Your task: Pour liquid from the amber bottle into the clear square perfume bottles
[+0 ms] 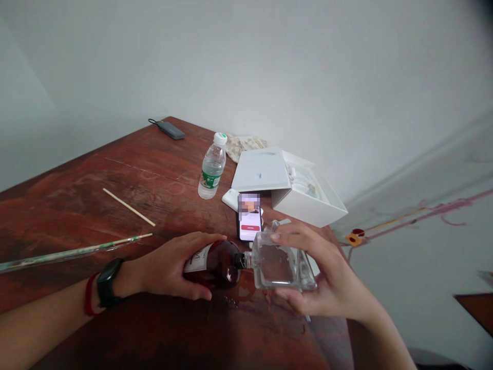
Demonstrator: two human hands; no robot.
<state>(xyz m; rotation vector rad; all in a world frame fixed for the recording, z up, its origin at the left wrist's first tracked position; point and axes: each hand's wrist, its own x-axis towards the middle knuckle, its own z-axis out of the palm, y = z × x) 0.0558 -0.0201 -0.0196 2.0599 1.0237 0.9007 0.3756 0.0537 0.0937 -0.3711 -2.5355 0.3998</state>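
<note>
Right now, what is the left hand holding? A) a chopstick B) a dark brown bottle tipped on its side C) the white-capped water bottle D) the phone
B: the left hand grips the dark brown bottle lying nearly level, its neck at the clear square container held by the right hand; the water bottle stands apart, untouched.

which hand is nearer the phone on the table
Right. The right hand, gripping the clear glass bottle, sits just beside the phone; the left hand, gripping the dark bottle, lies farther off.
</note>
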